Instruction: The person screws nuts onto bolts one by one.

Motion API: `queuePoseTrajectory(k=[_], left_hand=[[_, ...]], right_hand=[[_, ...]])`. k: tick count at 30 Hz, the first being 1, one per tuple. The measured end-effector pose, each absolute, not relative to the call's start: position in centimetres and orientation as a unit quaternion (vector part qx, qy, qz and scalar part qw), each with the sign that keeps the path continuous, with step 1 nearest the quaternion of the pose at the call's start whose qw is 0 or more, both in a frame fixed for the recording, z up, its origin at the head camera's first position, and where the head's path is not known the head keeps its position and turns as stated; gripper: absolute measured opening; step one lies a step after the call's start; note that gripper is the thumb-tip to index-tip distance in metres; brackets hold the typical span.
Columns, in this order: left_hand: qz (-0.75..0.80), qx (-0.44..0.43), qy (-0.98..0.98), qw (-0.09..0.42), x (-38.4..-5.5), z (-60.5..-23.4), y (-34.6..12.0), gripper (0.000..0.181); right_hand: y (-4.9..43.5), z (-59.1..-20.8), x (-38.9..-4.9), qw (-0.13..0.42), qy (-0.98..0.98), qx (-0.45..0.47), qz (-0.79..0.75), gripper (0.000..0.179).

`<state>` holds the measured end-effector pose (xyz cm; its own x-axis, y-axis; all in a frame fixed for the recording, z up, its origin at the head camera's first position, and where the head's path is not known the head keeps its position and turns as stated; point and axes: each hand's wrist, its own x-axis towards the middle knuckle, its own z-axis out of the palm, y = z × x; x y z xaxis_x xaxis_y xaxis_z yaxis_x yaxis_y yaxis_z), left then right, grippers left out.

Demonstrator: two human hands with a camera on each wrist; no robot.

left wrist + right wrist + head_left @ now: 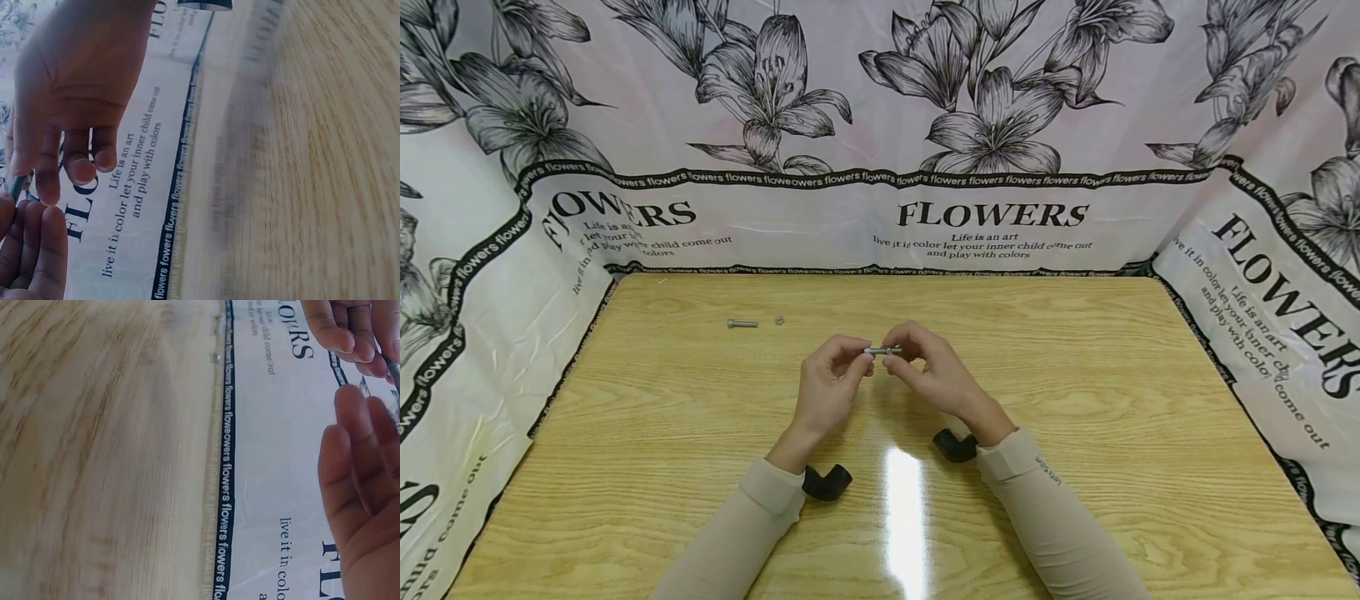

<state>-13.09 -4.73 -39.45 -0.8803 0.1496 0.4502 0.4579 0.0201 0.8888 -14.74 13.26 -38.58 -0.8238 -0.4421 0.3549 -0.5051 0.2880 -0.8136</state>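
Observation:
Over the middle of the table, both hands meet at a slim silver bolt (881,351) lying roughly level between them. The left hand (829,387) pinches its left end between thumb and index finger. At the other end, the thumb and fingers of the right hand (936,375) pinch round the shank, where a small metal piece shows; I cannot tell if it is a nut. Threads on the bolt (17,185) are visible in the left wrist view, and its shank (393,374) sits at the right edge of the right wrist view. Fingertips hide part of it.
A second bolt (742,323) lies on the wooden table (662,433) left of the hands, with a loose nut (779,320) to its right. A flower-printed cloth (805,221) stands along the table's back and sides. Black curved pieces (827,483) sit at both wrists.

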Motion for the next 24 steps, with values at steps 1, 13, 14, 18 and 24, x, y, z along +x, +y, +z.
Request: queuePoseTrajectory(k=[1, 13, 14, 18, 24], left_hand=[[-0.666, -0.215, -0.704, 0.115, -13.1, -39.5, -4.7, 0.012], [-0.670, -0.219, -0.700, 0.114, -13.2, -39.7, -4.8, 0.012], [-0.671, -0.219, -0.700, 0.113, -13.2, -39.7, -4.8, 0.012], [-0.672, -0.220, -0.699, 0.112, -13.2, -39.8, -4.8, 0.013], [-0.667, -0.221, -0.702, 0.118, -13.2, -39.8, -4.8, 0.012]], right_hand=[[13.3, -38.8, -14.9, 0.034, -0.803, 0.297, 0.516, 0.007], [14.0, -41.1, -16.2, 0.019, -0.816, 0.257, 0.517, 0.015], [13.9, -40.9, -16.0, 0.013, -0.813, 0.254, 0.524, 0.019], [13.5, -39.5, -15.2, 0.007, -0.799, 0.272, 0.537, 0.019], [13.4, -39.4, -15.4, 0.045, -0.810, 0.305, 0.499, 0.010]])
